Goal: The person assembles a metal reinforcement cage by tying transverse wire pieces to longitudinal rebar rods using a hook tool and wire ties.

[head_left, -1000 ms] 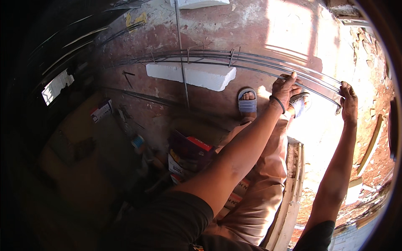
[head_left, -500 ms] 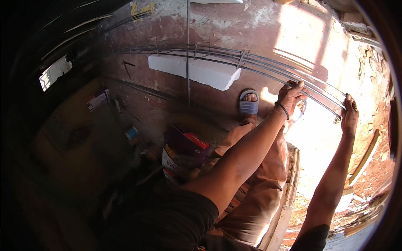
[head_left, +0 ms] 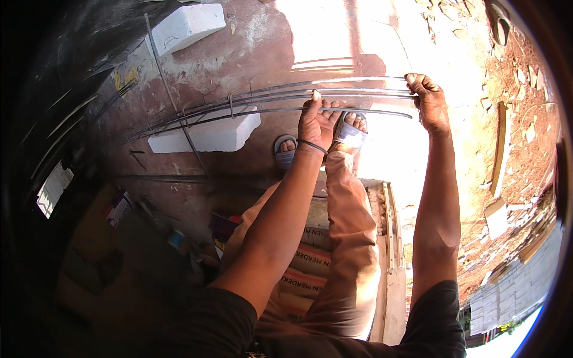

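Observation:
Several long steel rods (head_left: 268, 93) run side by side across the view, with bent square steel stirrups (head_left: 231, 105) around them. My left hand (head_left: 316, 125) is closed around the rods from below, thumb up, a dark band on its wrist. Further right, my right hand (head_left: 431, 101) pinches the rods at their ends. A thin wire rises from near its fingertips. The nearest rod's end (head_left: 403, 114) sticks out free, just left of my right hand. Beneath the rods lies a white block (head_left: 206, 132) on the floor.
Another white block (head_left: 188, 27) lies at the far left, beside a single rod (head_left: 160, 62) slanting across the floor. My sandalled feet stand below the rods. Stacked printed sacks (head_left: 307, 259) and a wooden frame (head_left: 391, 268) are near my legs. Rubble ground (head_left: 519, 137) lies right.
The view has swung to the right, so rods, blocks and hands appear further left. My hands are wider apart along the rods, and the nearest rod's end now shows free of my right hand.

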